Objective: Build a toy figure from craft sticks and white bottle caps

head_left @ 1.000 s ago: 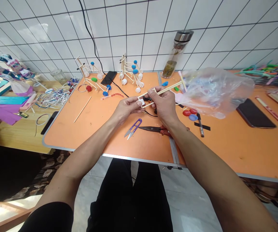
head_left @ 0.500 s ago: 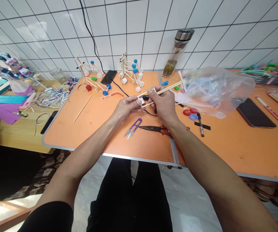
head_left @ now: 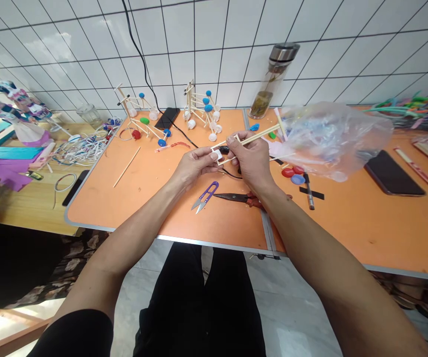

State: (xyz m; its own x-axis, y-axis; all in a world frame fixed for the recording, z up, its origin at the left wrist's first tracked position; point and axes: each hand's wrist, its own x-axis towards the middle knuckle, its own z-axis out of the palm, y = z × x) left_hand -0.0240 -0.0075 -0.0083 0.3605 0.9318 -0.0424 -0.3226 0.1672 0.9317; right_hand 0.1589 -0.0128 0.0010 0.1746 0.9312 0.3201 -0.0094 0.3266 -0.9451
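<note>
a white tiled wall (head_left: 210,29) backs an orange table (head_left: 347,238) above a grey floor (head_left: 284,302).

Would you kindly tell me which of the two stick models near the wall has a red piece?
The left stick model, with a red piece and green piece; the right stick model shows blue and white pieces, no red.

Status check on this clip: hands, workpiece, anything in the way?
Left hand pinching white piece. Right hand gripping stick frame. Snips and pliers lying on table, nearside of hands.
</note>
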